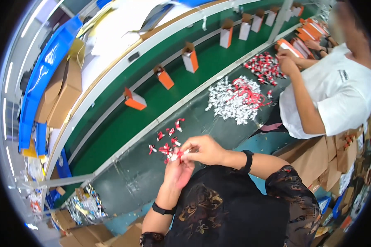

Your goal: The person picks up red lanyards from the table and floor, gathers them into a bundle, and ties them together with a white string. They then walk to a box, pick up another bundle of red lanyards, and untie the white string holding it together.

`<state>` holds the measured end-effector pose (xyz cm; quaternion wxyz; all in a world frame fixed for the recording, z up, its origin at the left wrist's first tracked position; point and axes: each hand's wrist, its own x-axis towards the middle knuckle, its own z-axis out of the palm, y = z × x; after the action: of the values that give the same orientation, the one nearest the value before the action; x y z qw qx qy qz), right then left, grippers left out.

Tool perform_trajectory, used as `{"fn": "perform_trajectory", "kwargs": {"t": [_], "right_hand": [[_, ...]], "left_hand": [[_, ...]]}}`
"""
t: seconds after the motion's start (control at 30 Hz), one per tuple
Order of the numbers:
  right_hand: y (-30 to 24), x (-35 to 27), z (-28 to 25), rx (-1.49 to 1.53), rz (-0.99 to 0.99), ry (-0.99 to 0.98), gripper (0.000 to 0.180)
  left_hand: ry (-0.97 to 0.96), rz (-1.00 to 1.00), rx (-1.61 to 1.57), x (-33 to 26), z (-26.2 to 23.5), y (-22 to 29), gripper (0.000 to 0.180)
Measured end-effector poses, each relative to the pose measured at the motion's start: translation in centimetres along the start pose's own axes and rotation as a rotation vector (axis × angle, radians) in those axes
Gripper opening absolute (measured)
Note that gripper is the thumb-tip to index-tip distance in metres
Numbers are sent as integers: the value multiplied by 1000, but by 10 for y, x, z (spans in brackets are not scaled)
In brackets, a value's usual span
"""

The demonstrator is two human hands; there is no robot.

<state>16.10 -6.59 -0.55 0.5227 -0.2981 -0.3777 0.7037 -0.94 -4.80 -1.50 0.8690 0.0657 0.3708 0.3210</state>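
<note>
My left hand (179, 173) and my right hand (206, 150) meet over the near edge of the dark work surface. Between their fingertips is a small red-and-white piece (179, 155), too small to name; both hands are closed on it. Just beyond them lie several loose red-and-white pieces (160, 135). Farther right is a large heap of small white pieces (228, 101), with red ones mixed in on its right side. Another heap of red-and-white pieces (264, 68) lies behind it, near a co-worker.
A green conveyor belt (111, 136) runs past the work surface, carrying a spaced row of open orange-and-white boxes (190, 58). At right, a co-worker in a white shirt (338, 90) handles similar boxes. Cardboard cartons (313, 158) stand behind; a bag of scraps (86, 208) sits lower left.
</note>
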Motion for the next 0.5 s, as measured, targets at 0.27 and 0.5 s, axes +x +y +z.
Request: {"fn": "perform_trajectory", "kwargs": {"t": [0.27,0.5], "right_hand": [[61,-25,-37,-1767,-535,25,29],[71,-59,-50,-1988,-430,-263,47]], "left_hand": [[181,-110,-59,24,-22,-34,30],[316,-145,99,87,-47,-73,25]]}}
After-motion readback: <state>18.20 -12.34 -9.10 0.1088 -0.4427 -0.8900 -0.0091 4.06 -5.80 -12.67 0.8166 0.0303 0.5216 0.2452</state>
